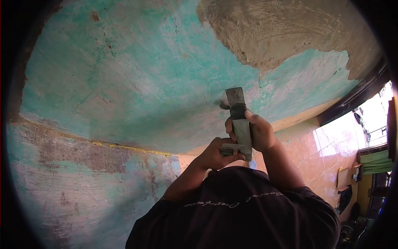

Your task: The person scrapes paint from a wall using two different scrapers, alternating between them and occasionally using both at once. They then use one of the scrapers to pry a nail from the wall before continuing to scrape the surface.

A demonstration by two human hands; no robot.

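Note:
A long, flat grey-green tool (241,135) with a dark band and a dark, flat blade end (235,95) is held upright between my hands. My right hand (260,130) is wrapped round its right side, the thumb near the dark band. My left hand (219,154) is closed round a small flat grey piece (232,147), its fingers close to the tool's lower end. What that piece is cannot be made out. Behind the tool stands a wall with worn turquoise paint (145,83).
Rough brown plaster (286,29) covers the wall's upper right. A yellow-edged seam (124,145) runs along the lower left, above a patchy wall (83,186). At the right are glossy tiles (304,151), a bright window (375,114), an open cardboard box (345,177) and green cloth (375,161).

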